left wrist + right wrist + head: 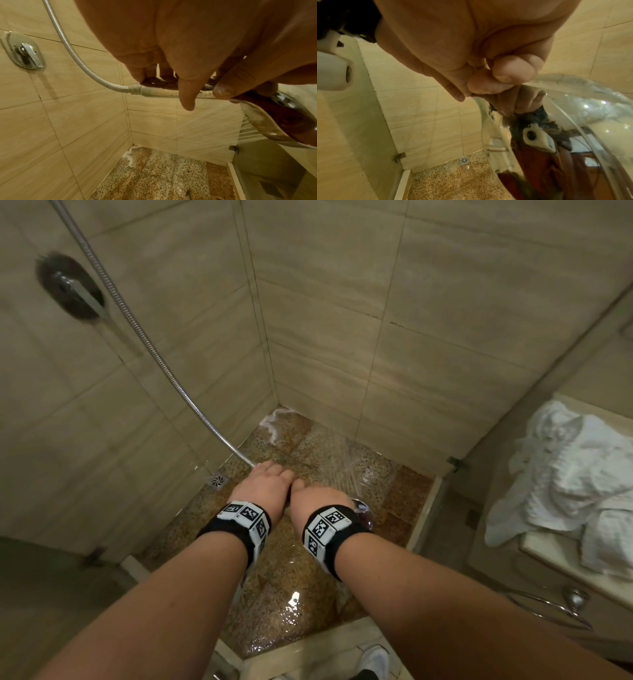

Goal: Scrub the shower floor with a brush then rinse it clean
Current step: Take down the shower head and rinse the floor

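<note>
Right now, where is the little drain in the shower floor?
In the head view the drain sits at the left edge of the shower floor, against the left wall, just left of the left hand.

Colours in the shower stall

The floor [284,594] was speckled brown-orange; wall tiles [342,302] beige; hose [137,326] silver; the towel [575,474] looked white, perhaps faintly patterned.

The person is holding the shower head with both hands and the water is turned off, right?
Not quite. Both hands, the left hand and right hand, do hold the shower head, but the water is on. The left wrist view shows spray fanning out of it toward the shower floor.
</note>
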### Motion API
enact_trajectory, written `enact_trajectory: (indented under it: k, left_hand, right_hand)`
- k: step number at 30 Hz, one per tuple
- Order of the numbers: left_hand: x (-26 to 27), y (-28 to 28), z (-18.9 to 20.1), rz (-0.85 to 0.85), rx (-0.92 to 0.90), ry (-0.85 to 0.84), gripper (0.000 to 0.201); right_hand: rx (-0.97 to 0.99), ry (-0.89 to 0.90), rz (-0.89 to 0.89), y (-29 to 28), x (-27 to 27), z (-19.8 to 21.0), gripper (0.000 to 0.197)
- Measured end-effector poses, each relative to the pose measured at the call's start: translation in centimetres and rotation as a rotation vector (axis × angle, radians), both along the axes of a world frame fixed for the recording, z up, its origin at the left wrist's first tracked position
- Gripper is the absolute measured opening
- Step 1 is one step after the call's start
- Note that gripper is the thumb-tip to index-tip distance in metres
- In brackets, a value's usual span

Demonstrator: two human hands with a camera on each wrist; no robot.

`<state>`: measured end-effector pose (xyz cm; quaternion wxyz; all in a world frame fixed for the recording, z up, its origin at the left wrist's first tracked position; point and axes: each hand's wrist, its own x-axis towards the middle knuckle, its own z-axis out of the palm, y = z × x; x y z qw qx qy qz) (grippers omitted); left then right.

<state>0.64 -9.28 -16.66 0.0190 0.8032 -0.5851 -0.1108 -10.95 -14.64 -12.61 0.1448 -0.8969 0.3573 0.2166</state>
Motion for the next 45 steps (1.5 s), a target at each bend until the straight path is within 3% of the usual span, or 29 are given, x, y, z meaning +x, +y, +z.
enact_trajectory:
  k: [45]
  left_hand:
    - [0.3,1.7,1.8,0.111,-0.012,-0.015,0.027]
  right_hand:
    - [-0.053,-0.030,0.063,1.1,0.7,2.0,0.044]
